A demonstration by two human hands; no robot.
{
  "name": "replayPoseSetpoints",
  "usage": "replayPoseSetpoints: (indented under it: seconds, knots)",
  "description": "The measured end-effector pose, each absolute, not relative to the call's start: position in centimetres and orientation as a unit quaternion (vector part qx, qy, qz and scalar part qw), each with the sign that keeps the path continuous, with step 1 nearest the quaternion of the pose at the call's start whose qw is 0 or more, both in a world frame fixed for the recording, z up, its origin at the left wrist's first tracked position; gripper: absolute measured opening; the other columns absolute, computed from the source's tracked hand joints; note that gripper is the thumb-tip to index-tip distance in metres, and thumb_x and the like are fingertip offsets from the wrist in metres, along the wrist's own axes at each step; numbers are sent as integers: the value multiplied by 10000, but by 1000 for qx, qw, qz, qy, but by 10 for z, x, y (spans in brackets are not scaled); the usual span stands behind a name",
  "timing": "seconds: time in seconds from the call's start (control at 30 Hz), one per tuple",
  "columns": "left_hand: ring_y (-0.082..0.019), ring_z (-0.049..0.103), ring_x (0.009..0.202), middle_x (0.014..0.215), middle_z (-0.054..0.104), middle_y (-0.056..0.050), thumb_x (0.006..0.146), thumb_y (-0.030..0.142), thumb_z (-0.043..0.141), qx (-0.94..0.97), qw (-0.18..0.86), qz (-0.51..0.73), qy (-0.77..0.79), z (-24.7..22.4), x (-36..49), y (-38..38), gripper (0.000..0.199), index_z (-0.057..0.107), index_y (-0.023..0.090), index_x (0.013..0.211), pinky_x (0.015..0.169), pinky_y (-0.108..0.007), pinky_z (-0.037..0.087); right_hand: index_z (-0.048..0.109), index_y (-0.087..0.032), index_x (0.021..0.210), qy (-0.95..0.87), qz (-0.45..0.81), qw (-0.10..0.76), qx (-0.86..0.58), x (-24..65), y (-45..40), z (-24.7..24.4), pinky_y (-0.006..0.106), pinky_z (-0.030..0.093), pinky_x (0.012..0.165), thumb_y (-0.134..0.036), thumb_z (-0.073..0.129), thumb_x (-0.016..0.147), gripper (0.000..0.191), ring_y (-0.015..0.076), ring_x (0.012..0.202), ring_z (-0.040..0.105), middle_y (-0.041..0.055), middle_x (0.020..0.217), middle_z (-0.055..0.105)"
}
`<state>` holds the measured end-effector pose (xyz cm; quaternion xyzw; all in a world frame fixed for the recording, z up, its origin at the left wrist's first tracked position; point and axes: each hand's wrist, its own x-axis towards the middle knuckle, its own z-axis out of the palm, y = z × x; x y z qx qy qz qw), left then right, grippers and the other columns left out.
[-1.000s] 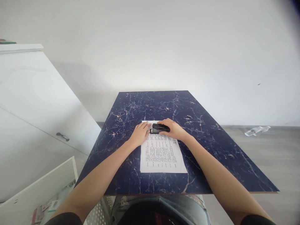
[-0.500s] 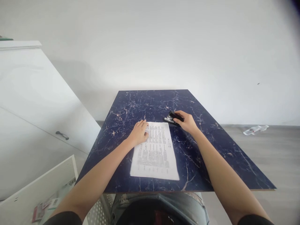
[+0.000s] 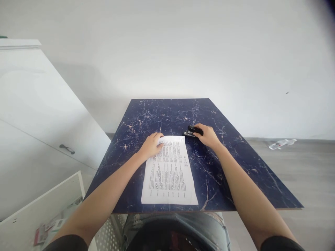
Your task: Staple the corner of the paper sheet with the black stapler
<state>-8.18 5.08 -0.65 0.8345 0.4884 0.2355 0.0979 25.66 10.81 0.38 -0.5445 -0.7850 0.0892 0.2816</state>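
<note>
A printed sheet of paper (image 3: 170, 174) lies lengthwise on the dark blue marbled table, with a few handwritten marks near its right side. My left hand (image 3: 152, 146) grips its far left corner, the thumb over the print and the fingers along the edge. Just past the opposite far corner is a black stapler (image 3: 195, 130) with a silvery front part. My right hand (image 3: 208, 136) is wrapped round its back end from the right. The stapler's front points left, close to the paper's corner; whether the two touch I cannot tell.
The table (image 3: 162, 113) stands against a white wall. At left are a white cabinet (image 3: 47, 104) with a dark handle (image 3: 67, 149) and a pulled-out drawer (image 3: 44, 198) holding papers. A clear plastic bottle (image 3: 282, 143) lies on the floor at right.
The paper has slid slightly toward me and left with my left hand, and its print looks sharper. The stapler in my right hand has turned a little and looks more level.
</note>
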Motion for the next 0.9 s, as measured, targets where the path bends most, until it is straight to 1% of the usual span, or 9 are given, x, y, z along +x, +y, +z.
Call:
replayPoseSetpoints:
  seconds: [0.1,0.23,0.47,0.63,0.9]
  knots:
    - [-270,579,1129,1259,618,-77,901,215,610,833,120,255,476,-4,-84,50,449,487,242,1333,994,-456,466,662,-218,1215,-790,74,266,-547,260,109,3,464,502,936,-272,639,870,350,307,1024,670,111,1120,728]
    - [-266,566,1140,1233,615,-68,915,206,589,842,114,264,456,-4,-85,51,428,512,267,1332,1015,-455,454,661,-242,1195,-820,87,251,-506,262,107,5,467,494,949,-270,645,868,329,289,1007,666,86,1107,725]
    - [-266,556,1080,1173,587,-90,943,257,564,846,76,226,476,-8,-84,53,415,547,247,1358,979,-453,470,663,-238,1166,-850,120,247,-449,259,101,13,452,505,922,-272,643,870,298,278,985,667,78,1093,723]
    - [-269,540,1097,1201,577,-99,949,279,554,845,60,214,487,-10,-82,53,415,570,236,1361,981,-454,469,674,-238,1158,-847,125,240,-458,258,100,16,445,507,916,-293,653,859,304,280,983,674,77,1092,729]
    - [-269,533,1106,1184,577,-106,959,283,541,839,58,215,497,-11,-80,53,378,604,218,1326,994,-450,461,667,-248,1162,-844,137,228,-466,262,101,16,449,503,912,-309,637,860,310,277,991,673,63,1098,731]
